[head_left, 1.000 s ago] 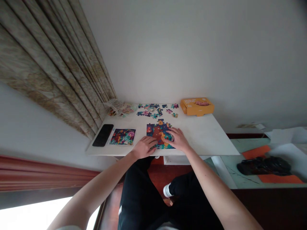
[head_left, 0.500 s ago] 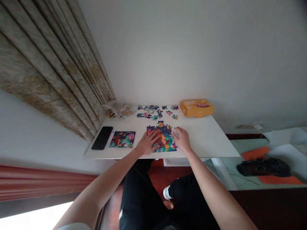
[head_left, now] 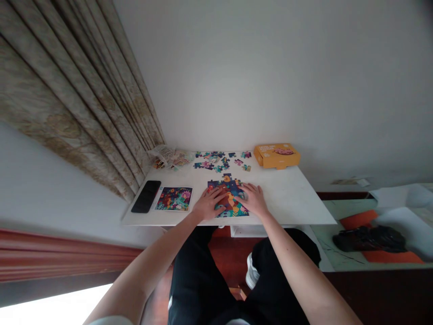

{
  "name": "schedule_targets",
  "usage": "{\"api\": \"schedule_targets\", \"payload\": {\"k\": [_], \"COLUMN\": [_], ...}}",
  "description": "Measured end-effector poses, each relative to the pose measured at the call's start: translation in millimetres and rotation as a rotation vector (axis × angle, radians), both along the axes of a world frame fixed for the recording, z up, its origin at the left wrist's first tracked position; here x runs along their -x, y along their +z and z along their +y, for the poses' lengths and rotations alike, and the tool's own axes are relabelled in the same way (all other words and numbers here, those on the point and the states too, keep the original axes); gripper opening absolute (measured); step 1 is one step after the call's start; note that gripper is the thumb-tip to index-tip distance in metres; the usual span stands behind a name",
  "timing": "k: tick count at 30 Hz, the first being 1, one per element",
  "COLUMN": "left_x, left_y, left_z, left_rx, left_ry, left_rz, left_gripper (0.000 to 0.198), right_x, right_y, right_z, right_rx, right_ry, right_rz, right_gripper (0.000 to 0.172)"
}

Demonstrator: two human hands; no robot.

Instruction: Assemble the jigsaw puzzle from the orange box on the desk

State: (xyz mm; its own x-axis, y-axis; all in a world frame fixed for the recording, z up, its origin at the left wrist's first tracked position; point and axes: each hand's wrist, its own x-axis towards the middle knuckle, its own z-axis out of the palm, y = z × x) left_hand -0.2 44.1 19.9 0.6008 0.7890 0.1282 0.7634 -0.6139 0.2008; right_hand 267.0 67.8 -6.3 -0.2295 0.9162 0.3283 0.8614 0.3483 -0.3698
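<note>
A partly joined jigsaw puzzle lies near the front edge of the white table, its top edge uneven with a piece sticking up. My left hand rests flat on its left side, fingers spread. Over its right side lies my right hand, fingers stretched out and apart, covering part of the picture. Loose puzzle pieces are scattered behind the puzzle. To the left of my left hand is a printed reference picture with a similar colourful design.
Left of the picture lies a black phone. A clear plastic bag sits at the back left by the curtain. At the back right stands a yellow puzzle box. Beyond the table's right side, a dark object lies on a lower surface.
My right hand has moved left from the puzzle's right edge onto its surface, its fingers now spread. My left hand stays on the puzzle. My right-side leg and shoe have shifted.
</note>
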Motion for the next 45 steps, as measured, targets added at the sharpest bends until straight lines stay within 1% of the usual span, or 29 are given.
{"api": "schedule_targets", "payload": {"k": [8, 12, 17, 20, 23, 25, 30, 32, 36, 41, 45], "left_x": [1, 4, 6, -1, -14, -25, -42, -44, -44, -40, -37], "left_y": [3.1, 0.9, -1.0, 1.4, 2.0, -0.7, -12.9, -15.4, -15.3, -16.9, -18.9], "left_z": [-4, -6, -2, 6, 12, 13, 13, 12, 11, 7, 5], "left_rx": [0.040, 0.040, 0.010, 0.018, 0.033, 0.042, 0.022, 0.034, 0.056, 0.011, 0.014], "left_ry": [0.019, 0.020, -0.054, -0.073, -0.035, 0.000, 0.119, 0.151, 0.157, 0.155, 0.149], "left_rz": [-0.092, -0.153, -0.215, -0.217, -0.206, -0.168, -0.049, -0.015, 0.025, 0.002, 0.008], "left_gripper": [0.053, 0.048, 0.044, 0.043, 0.042, 0.043, 0.058, 0.061, 0.062, 0.061, 0.062], "right_x": [-1, -3, -7, -7, -7, -7, -8, -8, -7, -7, -9], "right_y": [-2.1, -4.6, -8.8, -8.7, -7.5, -7.2, -8.2, -8.3, -6.7, -2.6, -2.1], "right_z": [-5, -6, -3, -4, -9, -12, -14, -13, -13, -15, -14], "right_rx": [0.024, 0.004, -0.029, -0.038, -0.042, -0.042, -0.040, -0.039, -0.034, -0.028, -0.010], "right_ry": [0.056, 0.053, 0.026, 0.022, 0.038, 0.042, 0.039, 0.038, 0.033, 0.051, 0.029], "right_rz": [0.037, 0.110, 0.189, 0.178, 0.156, 0.139, 0.154, 0.165, 0.188, 0.233, 0.323], "right_gripper": [0.047, 0.042, 0.039, 0.037, 0.036, 0.036, 0.034, 0.034, 0.034, 0.032, 0.032]}}
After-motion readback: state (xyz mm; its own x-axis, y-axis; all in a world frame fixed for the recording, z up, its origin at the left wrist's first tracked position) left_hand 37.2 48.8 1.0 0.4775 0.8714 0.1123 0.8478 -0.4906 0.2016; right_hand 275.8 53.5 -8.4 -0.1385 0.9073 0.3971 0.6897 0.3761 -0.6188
